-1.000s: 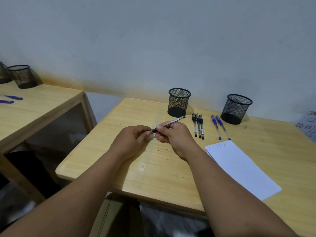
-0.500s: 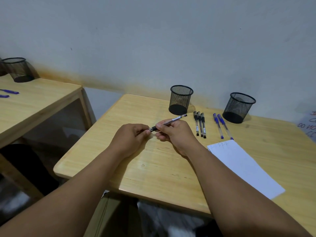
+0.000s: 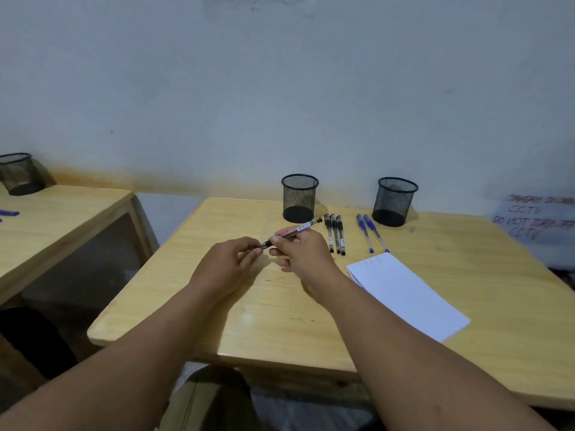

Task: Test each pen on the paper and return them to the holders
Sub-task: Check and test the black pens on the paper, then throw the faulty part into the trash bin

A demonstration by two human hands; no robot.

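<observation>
My right hand (image 3: 303, 253) grips a black pen (image 3: 297, 229) by its barrel, held above the wooden table (image 3: 249, 306). My left hand (image 3: 228, 264) pinches the pen's cap end at the left. Three black pens (image 3: 335, 233) lie side by side beside the left mesh holder (image 3: 299, 197). Two blue pens (image 3: 370, 232) lie next to the right mesh holder (image 3: 394, 200). A white paper (image 3: 404, 293) with small scribbles at its top edge lies to the right of my right hand.
A second wooden table (image 3: 56, 231) stands to the left with another mesh holder (image 3: 18, 174) and a blue pen (image 3: 9, 213). A handwritten sign (image 3: 538, 217) leans on the wall at far right. The wall runs close behind the holders.
Both hands stay on the black pen and have shifted slightly away from me. The camera has tilted up, showing more wall.
</observation>
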